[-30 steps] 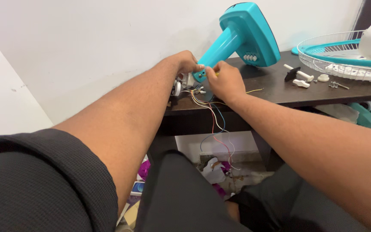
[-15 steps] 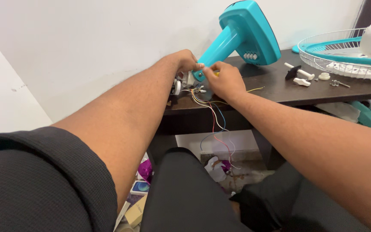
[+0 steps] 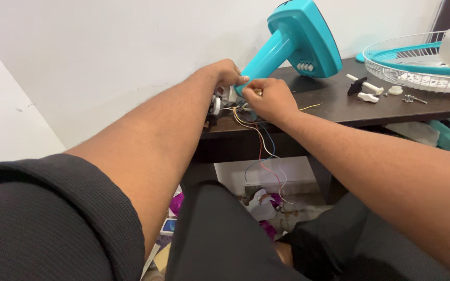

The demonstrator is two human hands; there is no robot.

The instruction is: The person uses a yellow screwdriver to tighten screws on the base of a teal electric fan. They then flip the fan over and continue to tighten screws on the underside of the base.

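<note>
A person's two hands meet at the near edge of a dark bench (image 3: 339,101), working on the neck of a dismantled teal fan stand (image 3: 292,39); to the right of the hands lie a small black knob (image 3: 353,86), white plastic fittings (image 3: 368,97) and a few screws (image 3: 414,98), and farther right sits a white wire fan guard (image 3: 417,62) with a teal rim, well apart from the work; a loose yellow wire (image 3: 308,107) trails along the bench just beside the right hand; the person's own forearms and dark-clothed knees fill the foreground and hide much of what lies under the hands; the left hand (image 3: 224,73) is curled around the lower end of the teal neck, its fingertips pressed onto it; the right hand (image 3: 269,99) is closed, thumb and forefinger pinching something small at that same end, too hidden to tell what; a bundle of thin coloured wires (image 3: 260,143), red, blue, yellow and white, spills from beneath the hands over the bench edge towards the floor; the stand lies tilted, its boxy base up and away from the hands; behind rises a plain white wall (image 3: 105,47); below, the floor holds scattered oddments.
</note>
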